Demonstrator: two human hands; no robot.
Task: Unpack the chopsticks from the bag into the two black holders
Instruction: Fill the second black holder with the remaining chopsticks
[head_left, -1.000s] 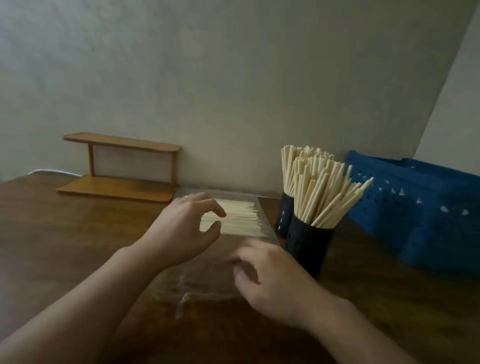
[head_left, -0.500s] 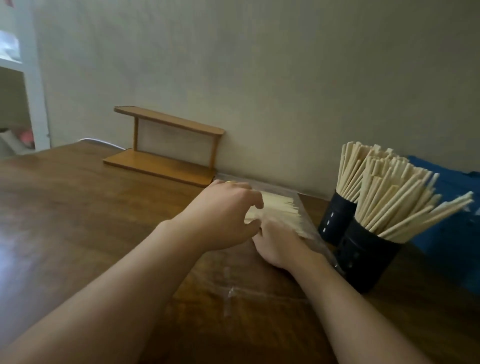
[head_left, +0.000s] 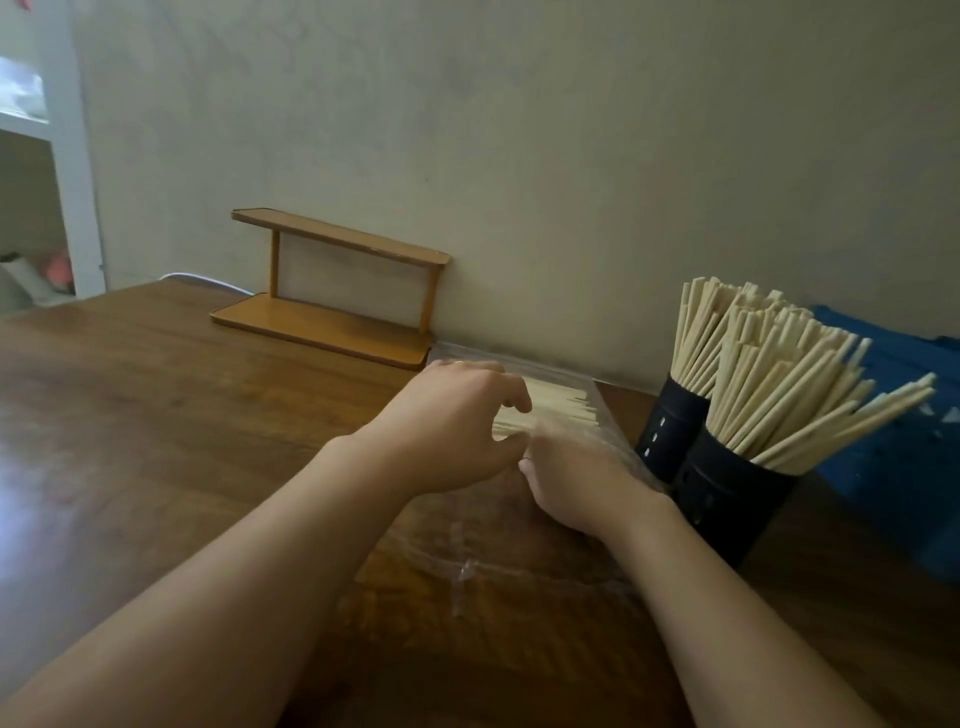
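A clear plastic bag (head_left: 467, 551) lies flat on the wooden table (head_left: 156, 415), with a small bundle of pale chopsticks (head_left: 561, 402) at its far end. My left hand (head_left: 452, 426) rests on top of the bag, fingers and thumb curled and pinching the plastic near the bundle. My right hand (head_left: 576, 467) is inside the bag, reaching toward the chopsticks; its fingertips are hidden by the plastic and my left hand. Two black holders stand to the right, the rear one (head_left: 670, 431) and the front one (head_left: 727, 499), both packed with upright chopsticks (head_left: 779, 379).
A blue perforated basket (head_left: 909, 415) sits behind the holders at the right. A small two-tier wooden shelf (head_left: 332, 291) stands against the wall at the back, with a white cable (head_left: 208, 280) beside it. Bare tabletop stretches to the left.
My right hand has slid from the bag's opening deep into the bag toward the chopsticks. My left hand stays on top of the bag. The view has swung left.
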